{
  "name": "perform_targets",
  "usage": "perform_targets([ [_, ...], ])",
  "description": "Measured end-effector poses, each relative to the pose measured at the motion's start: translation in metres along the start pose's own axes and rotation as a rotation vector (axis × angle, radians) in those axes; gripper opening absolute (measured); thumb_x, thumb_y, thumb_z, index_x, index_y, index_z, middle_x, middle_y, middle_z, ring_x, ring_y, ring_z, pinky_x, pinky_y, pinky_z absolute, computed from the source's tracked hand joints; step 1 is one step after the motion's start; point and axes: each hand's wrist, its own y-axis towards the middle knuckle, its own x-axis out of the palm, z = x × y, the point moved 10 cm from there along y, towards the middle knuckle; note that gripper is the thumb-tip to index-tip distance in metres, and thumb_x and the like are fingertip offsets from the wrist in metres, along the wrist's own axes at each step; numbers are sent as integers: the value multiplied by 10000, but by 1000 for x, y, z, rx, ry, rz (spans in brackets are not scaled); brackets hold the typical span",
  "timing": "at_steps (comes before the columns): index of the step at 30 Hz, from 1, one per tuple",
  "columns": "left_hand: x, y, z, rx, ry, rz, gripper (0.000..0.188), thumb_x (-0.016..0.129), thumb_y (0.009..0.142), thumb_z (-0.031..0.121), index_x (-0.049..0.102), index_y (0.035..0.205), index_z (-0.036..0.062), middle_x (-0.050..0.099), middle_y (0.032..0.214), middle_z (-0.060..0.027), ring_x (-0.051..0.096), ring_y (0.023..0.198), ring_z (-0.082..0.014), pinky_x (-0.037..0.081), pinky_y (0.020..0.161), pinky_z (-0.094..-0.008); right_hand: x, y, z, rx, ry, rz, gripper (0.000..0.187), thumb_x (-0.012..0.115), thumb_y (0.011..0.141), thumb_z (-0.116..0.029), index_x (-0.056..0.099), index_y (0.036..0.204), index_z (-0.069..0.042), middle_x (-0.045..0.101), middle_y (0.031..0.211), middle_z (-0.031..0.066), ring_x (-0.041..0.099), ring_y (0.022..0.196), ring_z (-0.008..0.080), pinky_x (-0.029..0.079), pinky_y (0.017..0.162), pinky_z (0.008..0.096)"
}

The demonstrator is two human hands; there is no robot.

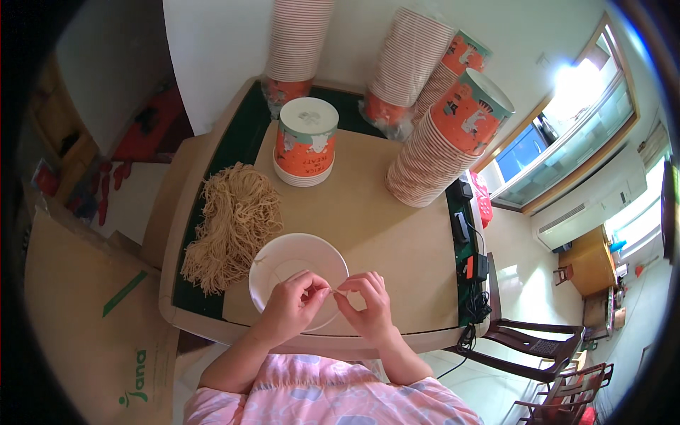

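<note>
1. Apparently, a thin beige strand (335, 290) bridges both grips sideways: left hand (292, 300) and right hand (365, 306), fingertips pinched nearly together.
2. Beneath: a round white paper tub (304, 245), nearer the left hand.
3. Leftward, beyond: a tangled beige string bundle (235, 223).

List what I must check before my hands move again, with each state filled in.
1. Open paper bucket upright: ok.
2. Left hand and right hand close together, fingertips pinched: ok.
3. What the fingertips pinch: cannot tell, too small.
4. Beige string bundle within easy reach, left of the bucket: looks ok.
5. Black cables clear of both hands: ok.
</note>
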Motion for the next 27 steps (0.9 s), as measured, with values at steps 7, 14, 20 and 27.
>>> perform_targets([
  [7, 0, -1, -2, -39, -22, -4, 80, 622, 892, 74, 606, 902, -4, 633, 808, -91, 631, 702, -157, 512, 604, -278, 4, 0, 0, 7, 1, -28, 168, 739, 740, -57, 623, 854, -100, 626, 876, 25, 570, 839, 216, 397, 735, 340],
  [14, -2, -2, -6, -106, -60, 12, 108, 654, 881, 97, 606, 903, 2, 643, 793, -70, 610, 675, -122, 493, 589, -260, 0, 1, 2, 45, 55, 13, 150, 727, 751, -21, 623, 837, -87, 625, 810, 28, 576, 778, 204, 402, 719, 331],
  [20, 5, -5, -12, -89, 45, -82, 117, 673, 870, 93, 622, 932, 8, 645, 784, -57, 587, 651, -91, 480, 590, -245, -4, -4, 12, 163, 123, 77, 133, 729, 723, 28, 631, 783, -39, 626, 783, 49, 561, 713, 182, 427, 689, 302],
  [27, 5, 0, -9, -96, -74, -39, 110, 681, 858, 83, 639, 919, 2, 623, 775, -60, 566, 625, -99, 466, 571, -249, 0, -2, 2, 46, 85, 1, 150, 734, 754, -25, 624, 838, -82, 628, 818, 25, 579, 758, 197, 403, 691, 327],
])
